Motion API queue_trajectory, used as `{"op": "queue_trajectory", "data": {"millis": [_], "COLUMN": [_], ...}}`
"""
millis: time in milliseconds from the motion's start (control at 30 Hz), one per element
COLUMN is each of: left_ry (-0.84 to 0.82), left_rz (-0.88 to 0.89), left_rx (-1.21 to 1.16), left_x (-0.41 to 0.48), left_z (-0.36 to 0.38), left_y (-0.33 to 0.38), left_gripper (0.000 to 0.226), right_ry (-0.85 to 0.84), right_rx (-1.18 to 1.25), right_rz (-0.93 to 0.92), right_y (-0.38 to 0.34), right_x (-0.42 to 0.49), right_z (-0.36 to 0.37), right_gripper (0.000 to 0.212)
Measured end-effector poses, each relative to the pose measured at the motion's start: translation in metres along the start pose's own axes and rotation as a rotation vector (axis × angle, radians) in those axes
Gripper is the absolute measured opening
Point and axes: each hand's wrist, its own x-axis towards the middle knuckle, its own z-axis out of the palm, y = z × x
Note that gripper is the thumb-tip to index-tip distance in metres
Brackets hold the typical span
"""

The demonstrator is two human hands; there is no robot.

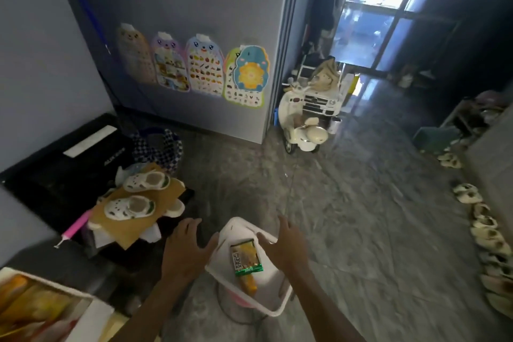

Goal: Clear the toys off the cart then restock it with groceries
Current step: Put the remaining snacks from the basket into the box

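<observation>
A small white cart [273, 309] stands on the floor at the bottom centre. On its top tray lies a green and yellow snack packet [245, 257], with an orange packet [248, 283] partly under it. My left hand [186, 246] hovers at the cart's left rim with fingers spread, holding nothing. My right hand [286, 241] is open over the cart's far right rim, thumb near the green packet; whether it touches the rim is unclear. A white box [86, 319] of yellow and orange packets sits at the bottom left.
Left of the cart a pile holds white children's sandals [130, 207] on cardboard, a pink stick [73, 226] and a checkered bag [159, 147] beside a black case. White ride-on toys [308, 116] stand by the doorway. Slippers [488, 236] line the right wall.
</observation>
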Motion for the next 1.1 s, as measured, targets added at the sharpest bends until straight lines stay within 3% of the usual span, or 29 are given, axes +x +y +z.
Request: {"op": "queue_trajectory", "data": {"millis": [233,400,567,767,800,933,1000,1100], "left_ry": [-0.011,-0.063,-0.15,-0.267,-0.28,-0.337,-0.332,-0.351], "left_rz": [-0.116,-0.257,-0.367,-0.387,-0.397,-0.576,-0.636,-0.646], "left_rx": [0.036,0.045,0.021,0.031,0.035,-0.141,-0.241,-0.368], "left_x": [0.015,0.031,0.062,0.102,0.107,0.119,0.125,0.13], "left_z": [0.093,0.15,0.233,0.355,0.375,0.428,0.446,0.457], "left_y": [0.051,0.05,0.014,-0.043,-0.054,-0.079,-0.088,-0.097], "left_gripper": [0.103,0.083,0.084,0.078,0.079,0.084,0.082,0.056], "right_ry": [-0.087,-0.26,-0.417,-0.516,-0.542,-0.53,-0.503,-0.509], "right_rx": [-0.07,-0.064,-0.038,0.02,0.014,-0.062,-0.044,-0.03], "right_rz": [-0.01,0.004,0.073,0.132,0.134,0.093,0.103,0.131], "right_y": [0.102,0.136,0.161,0.208,0.217,0.243,0.241,0.239], "right_x": [0.065,0.091,0.093,0.086,0.085,0.08,0.078,0.082], "right_z": [0.005,0.046,0.143,0.287,0.312,0.391,0.404,0.408], "right_gripper": [0.082,0.08,0.077,0.047,0.048,0.09,0.083,0.056]}}
